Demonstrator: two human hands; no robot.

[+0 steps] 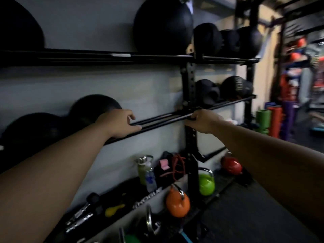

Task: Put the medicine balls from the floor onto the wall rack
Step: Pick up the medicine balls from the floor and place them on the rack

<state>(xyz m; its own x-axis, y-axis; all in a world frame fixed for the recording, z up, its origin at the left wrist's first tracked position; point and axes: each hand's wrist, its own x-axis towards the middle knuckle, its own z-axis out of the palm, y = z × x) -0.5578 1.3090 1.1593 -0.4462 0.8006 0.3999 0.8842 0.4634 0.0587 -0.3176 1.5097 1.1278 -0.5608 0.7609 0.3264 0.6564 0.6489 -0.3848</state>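
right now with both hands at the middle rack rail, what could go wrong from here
1. The nearest medicine ball sits just behind the left hand on two thin middle rails; a nudge might roll it along or off them.
2. The kettlebells and bottle lie directly below, so a dropped ball could hit them.
3. The right hand seems to grip the rail; a rolling ball could pinch its fingers.
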